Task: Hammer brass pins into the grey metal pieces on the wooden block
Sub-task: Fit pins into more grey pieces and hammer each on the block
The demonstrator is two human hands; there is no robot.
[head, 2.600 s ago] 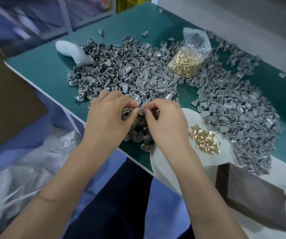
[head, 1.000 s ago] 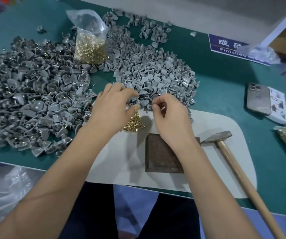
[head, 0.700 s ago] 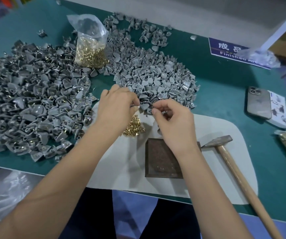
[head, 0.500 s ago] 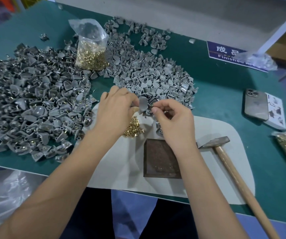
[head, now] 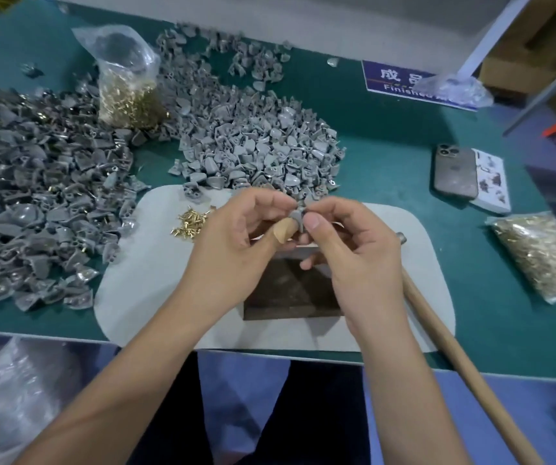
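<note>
1. The left hand and the right hand meet in the middle, just above the wooden block.
2. Both hands pinch one small grey metal piece between thumbs and fingertips. The other fingers are curled in. The left thumb has a tan plaster on it.
3. I cannot tell if a pin is in the piece.
4. The wooden block is dark and lies flat on a pale mat. The hands hide part of it.
5. A little heap of brass pins lies on the mat at 9 o'clock from the hands.
6. A hammer with a wooden handle lies at 4 o'clock, its head by the block.
7. A big pile of grey pieces sits at 12 o'clock. A darker pile sits at 9 o'clock.
8. A clear bag of pins stands at 11 o'clock. Another bag lies at 3 o'clock.
9. A phone lies face down at 2 o'clock on the green table.
</note>
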